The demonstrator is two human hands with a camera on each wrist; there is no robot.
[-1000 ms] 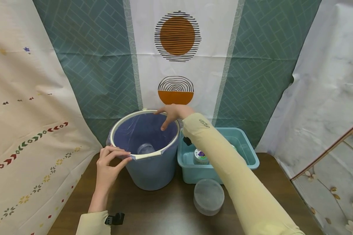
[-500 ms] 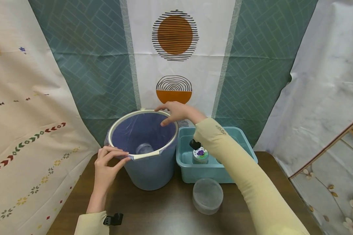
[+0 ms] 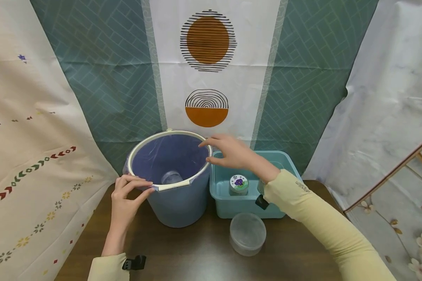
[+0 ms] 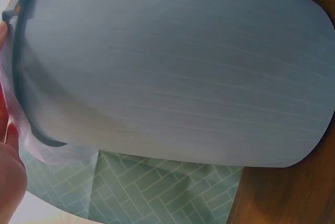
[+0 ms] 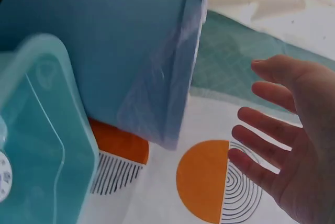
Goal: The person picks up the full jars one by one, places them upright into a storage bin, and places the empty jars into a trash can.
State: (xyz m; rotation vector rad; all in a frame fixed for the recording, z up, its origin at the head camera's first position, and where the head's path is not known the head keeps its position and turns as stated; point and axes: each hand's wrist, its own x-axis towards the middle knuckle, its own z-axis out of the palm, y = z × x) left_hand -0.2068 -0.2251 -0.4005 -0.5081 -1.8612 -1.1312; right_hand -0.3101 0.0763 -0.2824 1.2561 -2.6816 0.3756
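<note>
A blue trash bin (image 3: pixel 179 208) with a cream ring (image 3: pixel 170 186) around its mouth stands at the back left. It is lined with a thin clear plastic bag (image 4: pixel 49 150), and a clear round container (image 3: pixel 171 178) lies inside. My left hand (image 3: pixel 126 199) pinches the bin's front-left rim between thumb and fingers. Just past the right rim, my right hand (image 3: pixel 232 152) hangs in the air, fingers spread and holding nothing. In the right wrist view its palm and fingertips (image 5: pixel 246 114) are apart from the bin.
Right of the bin sits a teal basin (image 3: pixel 216 191) with a small jar (image 3: pixel 238 185) bearing a flower-printed lid; another item is partly hidden by the right sleeve. A clear round tub (image 3: pixel 247 234) stands on the brown table (image 3: pixel 186 253) before it. Patterned cloths hang behind.
My right hand has moved from above the bin's mouth to the right, toward the basin, uncovering the flower-lidded jar. My left hand keeps its pinch on the rim.
</note>
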